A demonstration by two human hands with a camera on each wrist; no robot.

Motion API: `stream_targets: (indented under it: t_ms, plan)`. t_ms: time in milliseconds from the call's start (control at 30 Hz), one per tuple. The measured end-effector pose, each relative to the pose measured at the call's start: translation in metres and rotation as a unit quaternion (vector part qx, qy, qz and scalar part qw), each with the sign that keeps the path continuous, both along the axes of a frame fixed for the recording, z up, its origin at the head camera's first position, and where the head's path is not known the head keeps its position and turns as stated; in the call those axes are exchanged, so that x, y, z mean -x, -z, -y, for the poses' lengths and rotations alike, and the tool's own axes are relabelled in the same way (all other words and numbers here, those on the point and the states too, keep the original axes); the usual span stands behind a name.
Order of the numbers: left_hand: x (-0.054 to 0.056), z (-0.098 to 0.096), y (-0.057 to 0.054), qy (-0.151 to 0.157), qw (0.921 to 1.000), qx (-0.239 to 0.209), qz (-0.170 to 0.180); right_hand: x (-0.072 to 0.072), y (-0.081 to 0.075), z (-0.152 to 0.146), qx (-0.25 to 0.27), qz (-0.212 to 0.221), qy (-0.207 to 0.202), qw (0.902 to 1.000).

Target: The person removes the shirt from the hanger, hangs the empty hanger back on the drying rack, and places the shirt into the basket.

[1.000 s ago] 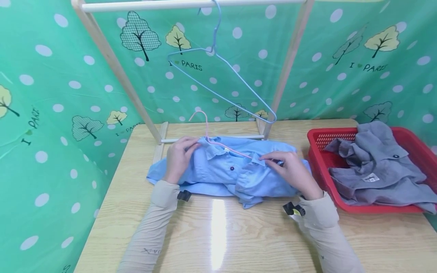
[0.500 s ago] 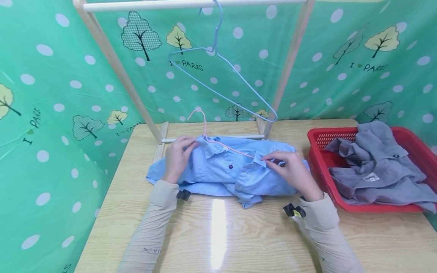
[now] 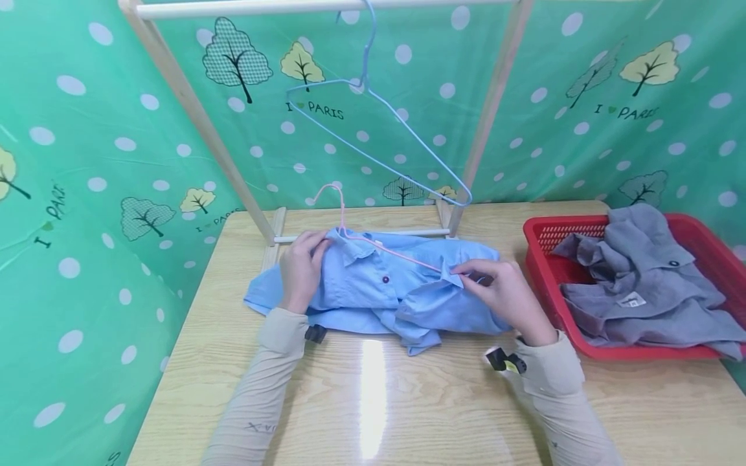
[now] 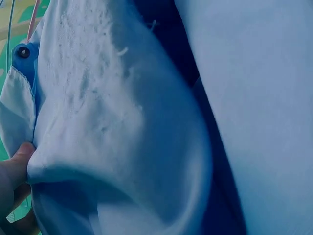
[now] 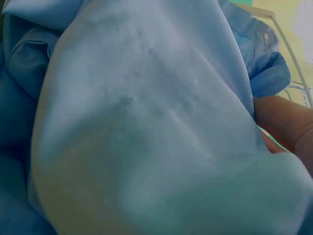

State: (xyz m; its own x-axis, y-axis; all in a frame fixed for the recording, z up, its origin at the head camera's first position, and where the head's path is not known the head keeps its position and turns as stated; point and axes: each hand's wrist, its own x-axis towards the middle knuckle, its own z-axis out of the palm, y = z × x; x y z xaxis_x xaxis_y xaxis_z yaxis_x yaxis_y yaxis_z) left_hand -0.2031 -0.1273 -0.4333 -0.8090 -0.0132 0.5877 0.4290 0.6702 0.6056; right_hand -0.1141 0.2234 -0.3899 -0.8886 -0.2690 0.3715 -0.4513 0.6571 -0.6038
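Observation:
A light blue shirt (image 3: 361, 291) lies bunched on the table, its dark button and collar facing up. A pink hanger (image 3: 402, 255) sits at the collar, its hook standing up at the left and part of its body hidden under the cloth. My left hand (image 3: 301, 268) pinches the shirt near the left collar; in the left wrist view the thumb (image 4: 22, 152) presses the fabric. My right hand (image 3: 504, 291) pinches the right collar flap beside the hanger's arm. In the right wrist view, fingers (image 5: 281, 115) grip the cloth's edge.
Behind the shirt stands a wooden rack (image 3: 495, 97) with a white top bar (image 3: 245, 9). A blue hanger (image 3: 419, 139) hangs from that bar. To the right, a red basket (image 3: 539, 259) holds a grey garment (image 3: 653, 291). A green patterned curtain (image 3: 87, 272) surrounds the table.
The pink hanger's hook and the shirt's collar have shifted a little to the left. The right collar flap is drawn further over the hanger's arm. Both hands keep their pinch.

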Motion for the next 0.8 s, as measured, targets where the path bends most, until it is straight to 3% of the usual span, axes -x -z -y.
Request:
stream_targets:
  t_ms: [467,800]
  plan:
    - [0.0043,0.0071,0.0047,-0.008,0.9998,-0.003,-0.017,-0.0043,-0.0002,-0.0037,0.032,-0.045,0.019,0.9983]
    - [0.0035,0.0057,0.0059,-0.017,0.9976,0.032,-0.059,-0.0065,-0.0007,-0.0051,0.072,-0.033,0.039,0.9961]
